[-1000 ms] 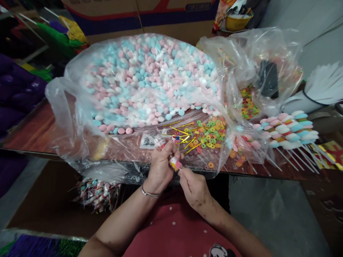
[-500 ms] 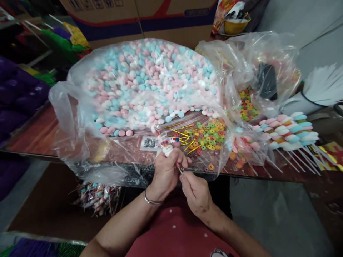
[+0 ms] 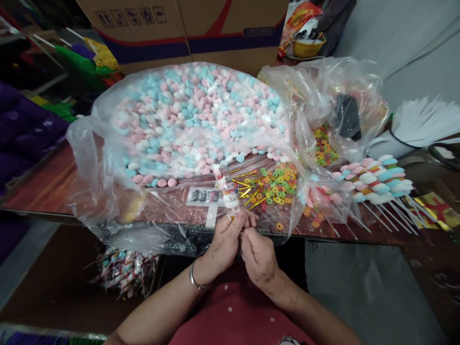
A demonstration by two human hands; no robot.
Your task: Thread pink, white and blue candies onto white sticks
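Left hand: the left hand [image 3: 224,239] is closed around the lower end of a wrapped candy stick [image 3: 225,187], thumb on top.
Right hand: the right hand [image 3: 259,256] has its fingers curled shut in a pinch, right beside the left one; whether anything sits between them is hidden.
Wrapped candy stick: it points up and away from the person, over the front part of the desk [image 3: 39,184], its clear printed wrapper around white and orange-red pieces.
Behind the hands: a big clear bag [image 3: 201,115] full of pink, blue and white candies covers much of the desk.
Right of the candy stick: gold ties [image 3: 246,189] lie near a spread of ring candies [image 3: 278,184] in green, orange and dark red.
Left of the candy stick: a printed card [image 3: 204,196] lies flat, with a white strip [image 3: 212,215] just below it.
Far right: candy skewers [image 3: 377,179] are stacked with their sticks toward the near edge; a container [image 3: 397,143] behind them holds white sticks [image 3: 424,120].
Right rear: a dark block [image 3: 348,116] rests on another clear bag.
Back: a large cardboard box [image 3: 143,28] stands behind the big bag.
Below left: an open carton [image 3: 46,278] holds a heap of wrapped sweets [image 3: 125,270].
Wrist: a silver bangle [image 3: 194,276] is on the left one.
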